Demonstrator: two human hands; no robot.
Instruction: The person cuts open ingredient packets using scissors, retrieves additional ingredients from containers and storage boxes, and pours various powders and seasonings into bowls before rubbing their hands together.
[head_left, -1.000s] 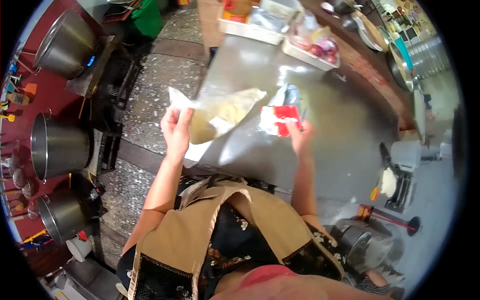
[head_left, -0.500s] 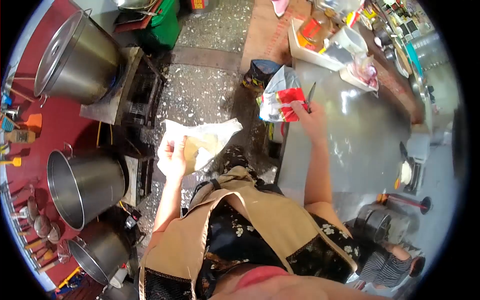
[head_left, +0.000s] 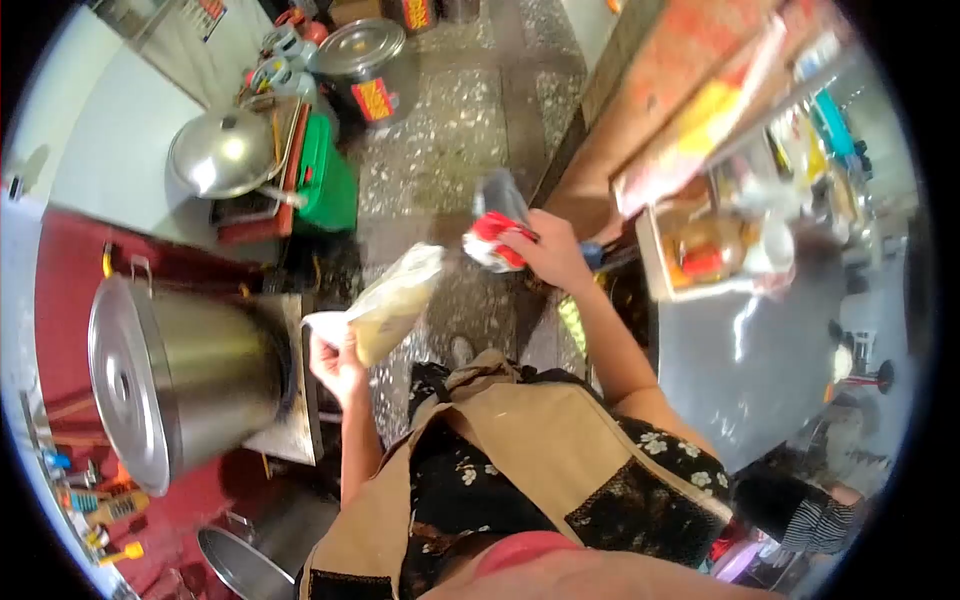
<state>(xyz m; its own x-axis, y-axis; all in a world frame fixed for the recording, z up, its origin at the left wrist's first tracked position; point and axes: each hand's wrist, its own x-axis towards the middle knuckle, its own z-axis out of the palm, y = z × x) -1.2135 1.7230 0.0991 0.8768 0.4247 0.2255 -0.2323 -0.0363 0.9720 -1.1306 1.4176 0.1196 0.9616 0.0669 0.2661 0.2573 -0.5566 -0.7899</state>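
Note:
My left hand [head_left: 340,368] is closed on the top edge of a clear plastic bag [head_left: 392,312] with tan contents, which slants up to the right over the floor. In my right hand [head_left: 556,252] is a red and white packet [head_left: 496,232] with a silvery grey end, blurred by motion. The fingers are wrapped round its side. The dark blade seen earlier at this hand cannot be made out. The bag and the packet are apart from each other.
On the left stand a large lidded steel pot [head_left: 210,370] and an open pot [head_left: 260,560]. Ahead are a green bin [head_left: 328,175], a domed lid [head_left: 225,150] and a lidded container [head_left: 362,60]. At right, a steel table [head_left: 745,380] carries a white tray [head_left: 660,255] of containers.
My view has swung forward and left, bringing the green bin and domed lid further into sight. The packet has moved left, nearer the bag; both stay in my hands.

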